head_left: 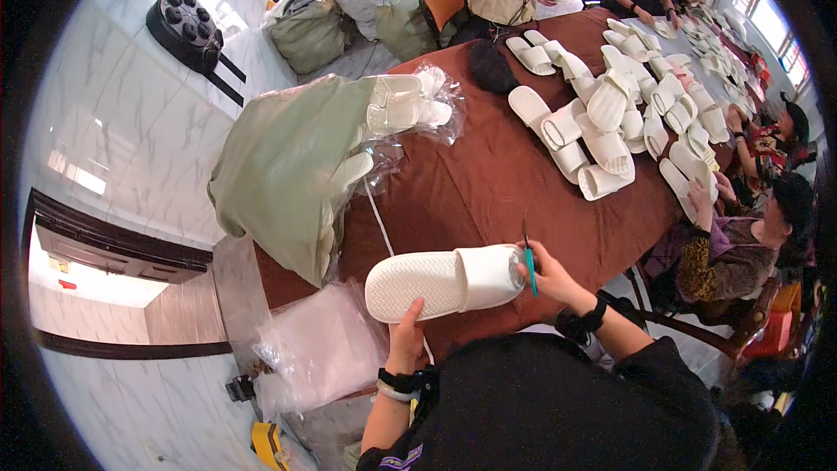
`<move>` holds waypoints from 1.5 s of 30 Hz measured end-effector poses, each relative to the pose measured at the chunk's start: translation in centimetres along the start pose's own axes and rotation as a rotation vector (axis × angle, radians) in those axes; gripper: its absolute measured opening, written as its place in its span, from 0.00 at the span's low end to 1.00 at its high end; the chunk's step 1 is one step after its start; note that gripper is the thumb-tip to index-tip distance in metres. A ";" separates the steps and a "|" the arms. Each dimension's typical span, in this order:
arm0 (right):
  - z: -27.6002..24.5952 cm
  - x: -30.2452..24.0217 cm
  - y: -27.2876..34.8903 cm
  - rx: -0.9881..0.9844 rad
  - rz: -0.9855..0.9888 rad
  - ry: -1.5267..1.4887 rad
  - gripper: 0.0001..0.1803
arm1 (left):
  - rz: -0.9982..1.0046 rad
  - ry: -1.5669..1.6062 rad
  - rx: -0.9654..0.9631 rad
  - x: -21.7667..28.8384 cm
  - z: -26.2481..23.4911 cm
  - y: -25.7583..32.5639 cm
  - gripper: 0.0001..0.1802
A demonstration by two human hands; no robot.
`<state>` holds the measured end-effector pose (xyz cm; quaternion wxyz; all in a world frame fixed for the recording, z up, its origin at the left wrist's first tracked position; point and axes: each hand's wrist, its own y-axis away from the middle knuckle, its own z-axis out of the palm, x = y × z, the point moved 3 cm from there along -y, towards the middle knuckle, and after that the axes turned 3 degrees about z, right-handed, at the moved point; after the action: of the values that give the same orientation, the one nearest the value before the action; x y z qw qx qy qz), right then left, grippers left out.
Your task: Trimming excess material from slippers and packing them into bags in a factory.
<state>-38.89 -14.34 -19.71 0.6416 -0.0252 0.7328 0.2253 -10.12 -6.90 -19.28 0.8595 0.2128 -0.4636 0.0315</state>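
A white slide slipper (pixel 418 286) with a textured footbed and a broad strap is held above the brown-covered table. My left hand (pixel 406 331) grips its near edge by the heel half, thumb on the footbed. At the strap and toe end is my right hand (pixel 553 277), closed around a slim teal-handled tool (pixel 531 269) with a thin dark tip pointing away from me. Whether the right fingers also touch the slipper I cannot tell. Close to the left hand lies a stack of clear plastic bags (pixel 318 344).
Many white slippers (pixel 610 109) are heaped across the far right of the brown tablecloth (pixel 445 201). A green sack (pixel 283 161) spills bagged slippers at the left. Co-workers (pixel 737 257) sit along the right side. Full sacks (pixel 305 39) stand on the floor behind.
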 end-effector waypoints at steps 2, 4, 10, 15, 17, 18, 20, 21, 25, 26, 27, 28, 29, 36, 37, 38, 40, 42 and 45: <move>0.0 -0.3 0.5 -0.006 0.045 0.016 0.29 | -0.035 -0.001 -0.021 -0.2 0.0 -0.3 0.25; -0.3 0.3 0.6 -0.019 0.029 -0.065 0.29 | -0.067 -0.003 -0.042 -0.6 0.3 -0.5 0.25; -3.1 6.0 -1.7 -0.025 0.110 -0.814 0.26 | -0.204 -0.036 -0.253 -2.4 5.0 -2.0 0.31; -12.1 6.9 -4.5 0.436 -0.070 -1.083 0.23 | 0.026 -0.424 -0.324 1.2 5.8 -2.7 0.39; -18.1 6.5 -7.0 0.576 -0.246 -1.371 0.21 | 0.052 -0.491 -0.277 1.5 3.6 -3.4 0.38; -19.4 3.6 -7.5 0.602 -0.298 -1.307 0.19 | 0.036 -0.516 -0.222 2.0 2.1 -3.3 0.36; -27.6 4.5 -9.1 0.698 -0.484 -1.341 0.15 | 0.013 -0.530 -0.225 1.9 0.5 -3.8 0.34; -26.5 1.2 -10.6 0.554 -0.438 -1.309 0.15 | 0.016 -0.518 -0.144 2.1 -2.8 -3.9 0.33; -25.5 0.8 -13.3 0.459 0.017 -0.823 0.21 | 0.043 -0.562 0.037 4.0 -5.8 -3.9 0.33; -23.2 0.6 -13.5 0.310 0.064 -0.476 0.24 | 0.075 -0.572 0.067 4.4 -7.0 -4.0 0.33; -20.3 0.5 -13.5 0.274 0.135 -0.302 0.17 | 0.084 -0.559 0.107 5.0 -7.4 -4.2 0.33; -18.5 1.4 -13.6 0.258 0.225 0.207 0.19 | 0.122 -0.585 0.110 5.2 -8.5 -5.0 0.34; -17.1 4.2 -13.8 0.216 0.103 0.532 0.22 | 0.157 -0.612 0.109 5.5 -9.5 -6.0 0.34; 2.1 6.2 -11.0 -0.319 -0.079 1.001 0.22 | 0.405 -0.564 0.352 15.5 -16.1 -14.4 0.33; 3.3 8.0 -11.2 -0.360 -0.076 1.071 0.21 | 0.443 -0.583 0.374 17.6 -16.8 -16.1 0.33; 4.2 9.0 -10.7 -0.412 -0.107 1.152 0.20 | 0.451 -0.572 0.416 19.7 -17.7 -17.8 0.33; 4.5 10.1 -9.0 -0.433 -0.276 1.336 0.16 | 0.503 -0.567 0.435 23.4 -17.5 -22.2 0.35; 5.2 9.8 -8.1 -0.560 -0.230 1.487 0.31 | 0.625 -0.697 0.540 27.6 -18.3 -25.9 0.41; 5.7 11.8 -8.1 -0.724 -0.106 1.603 0.35 | 0.766 -0.831 0.648 33.9 -22.8 -31.5 0.46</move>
<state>-33.01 -16.53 -33.79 -0.1034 -0.4114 0.8441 0.3280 34.94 -31.39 -13.31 0.4288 0.2756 -0.7674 0.3890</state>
